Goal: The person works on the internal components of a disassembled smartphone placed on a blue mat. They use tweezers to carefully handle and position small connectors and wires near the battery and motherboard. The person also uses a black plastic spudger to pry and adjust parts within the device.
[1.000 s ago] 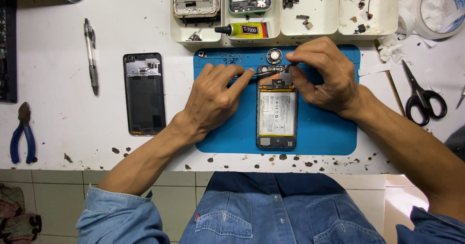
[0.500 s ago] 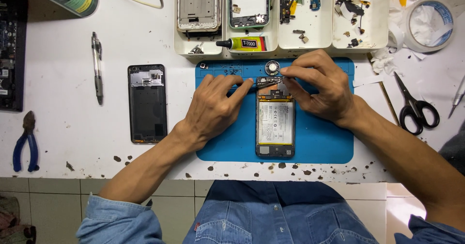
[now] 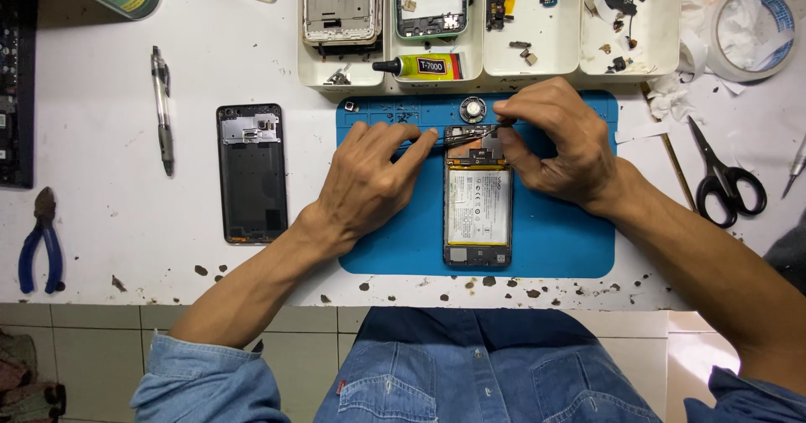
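An opened phone [image 3: 478, 209] with its battery showing lies upright on a blue work mat [image 3: 554, 238]. My left hand [image 3: 369, 180] rests flat on the mat to the left of the phone, its fingertips touching the phone's top edge. My right hand [image 3: 554, 142] is curled over the phone's upper right corner and pinches thin dark tweezers [image 3: 457, 135] whose tips lie across the top of the phone. A small round metal part [image 3: 473, 108] sits on the mat just above them.
A black phone back cover [image 3: 251, 174] lies left of the mat, with a pen [image 3: 163, 108] and blue pliers [image 3: 40, 242] further left. White trays [image 3: 537, 49] of phone parts and a glue tube [image 3: 420, 66] line the back. Scissors [image 3: 726, 180] and a tape roll [image 3: 747, 28] are at right.
The camera view shifted slightly downward. Both hands stay at the top of the phone, with only small finger movement.
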